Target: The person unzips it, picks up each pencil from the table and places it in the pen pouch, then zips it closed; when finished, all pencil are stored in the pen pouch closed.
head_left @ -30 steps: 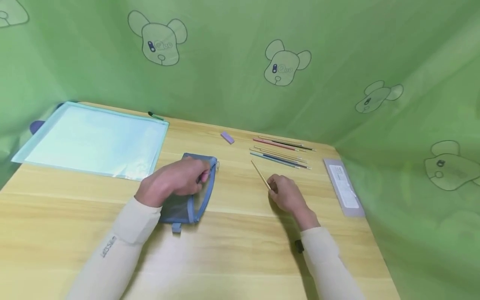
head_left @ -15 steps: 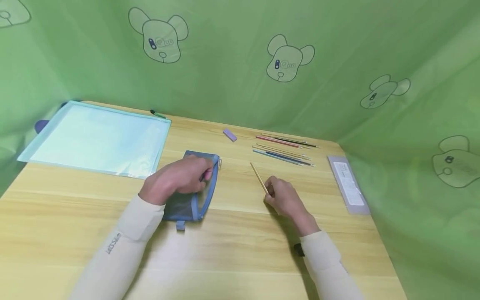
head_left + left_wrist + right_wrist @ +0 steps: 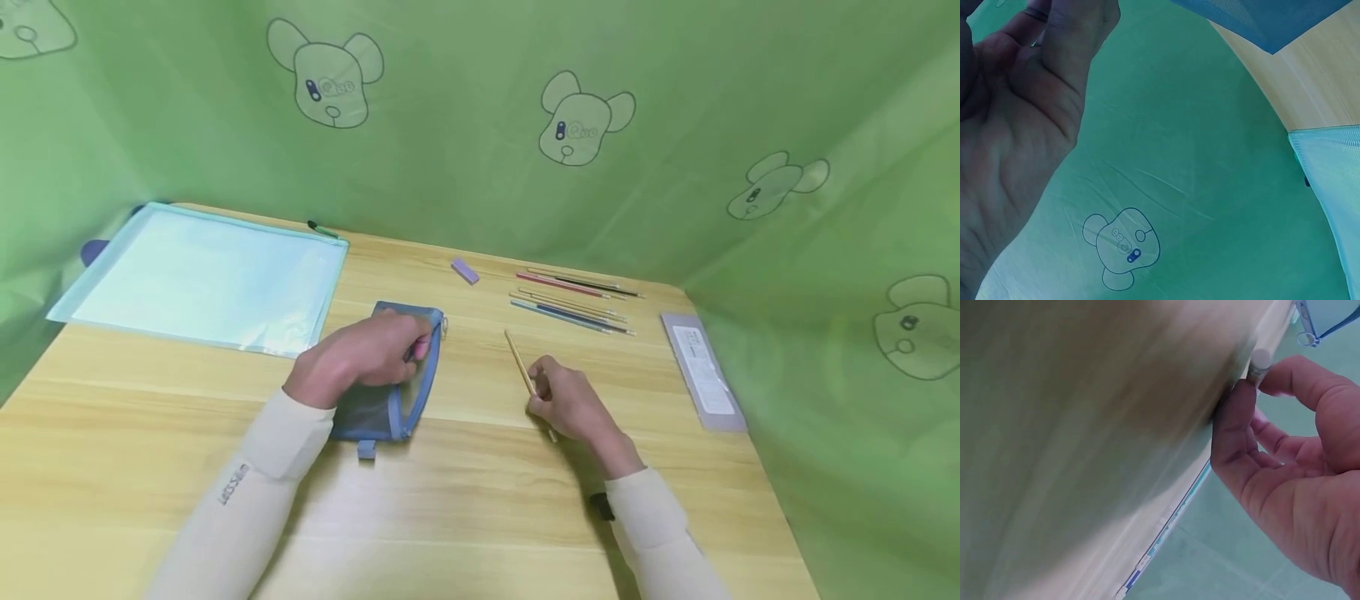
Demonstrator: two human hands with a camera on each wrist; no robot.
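The blue mesh zip pouch (image 3: 367, 417) lies flat on the table with its zipped mouth parted toward the right. Over it is my left hand (image 3: 371, 348), fingers curled at the pouch's mouth, gripping its upper edge; the fingertips are partly hidden. To the right, my right hand (image 3: 572, 404) pinches a natural-wood pencil (image 3: 520, 361) between thumb and fingers, slanted just over the table. The pencil's white eraser end (image 3: 1261, 360) shows between thumb and finger in the right wrist view. A corner of the pouch hangs at the top of the left wrist view.
Several pencils (image 3: 573, 317) lie in a loose group at the back right, beside a purple eraser (image 3: 465, 271). A pale grey flat box (image 3: 703, 371) lies along the right edge. The light-blue zip folder (image 3: 210, 275) covers the back left. Green sheeting (image 3: 465, 167) walls the table.
My right hand has shifted slightly left and nearer to me with the pencil, whose eraser end now shows behind the hand. The left hand stays at the pouch; the head view has drifted slightly.
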